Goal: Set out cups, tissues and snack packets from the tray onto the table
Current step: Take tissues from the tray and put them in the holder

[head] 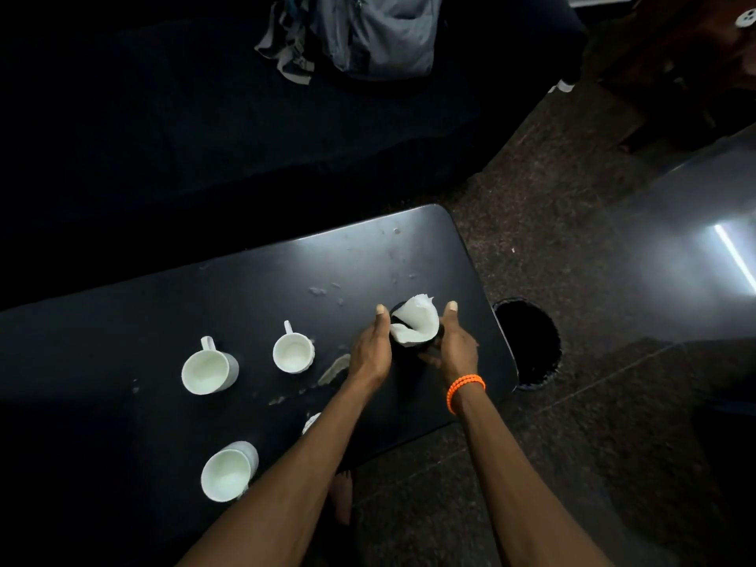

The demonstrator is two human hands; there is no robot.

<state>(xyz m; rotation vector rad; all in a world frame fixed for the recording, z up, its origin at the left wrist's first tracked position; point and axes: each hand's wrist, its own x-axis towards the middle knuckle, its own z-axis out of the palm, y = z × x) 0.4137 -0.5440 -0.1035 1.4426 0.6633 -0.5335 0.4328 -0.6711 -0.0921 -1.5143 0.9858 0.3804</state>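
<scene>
Near the centre of the frame, a little right, both hands close around a dark holder (433,341) that carries white tissues (415,321) — the left hand (370,354) wraps its left side with the thumb pointing up beside the paper, and the right hand (458,347) grasps its right side the same way, thumb raised, fingers curled under toward the base. The holder is so dark against the black table (286,272) that its outline is hard to make out; whether it rests on the tabletop or is held just above it cannot be told. An orange bead bracelet (466,388) circles the right wrist. Left of the hands, three white cups stand upright on the table, mouths open to the camera: one with its handle up just left of the left hand (293,353), a larger one further left (208,371), and a third at the lower left of the frame (228,472), beside the left forearm. A small white edge (311,421) peeks out from behind that forearm; what it is cannot be told. Pale smears and flecks mark the tabletop. At the top of the frame a grey backpack (380,34) lies on a dark sofa (204,116), and a round black bin (529,341) sits on the speckled floor (572,239) just beyond the table's right edge.
</scene>
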